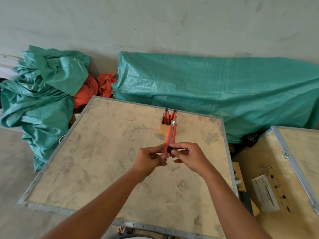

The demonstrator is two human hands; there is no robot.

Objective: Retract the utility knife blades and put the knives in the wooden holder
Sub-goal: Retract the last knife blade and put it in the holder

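pointing away from the person, a red utility knife (171, 140) is gripped at its near end by both hands, left hand (151, 158) pinching one side, right hand (188, 156) with thumb on the black slider. just beyond its tip stands the wooden holder (164, 126) with other knives (170, 114), on a plywood crate top (103, 161).

Both forearms bare, no sleeves; left hand (149, 158) and right hand (189, 156) ungloved.
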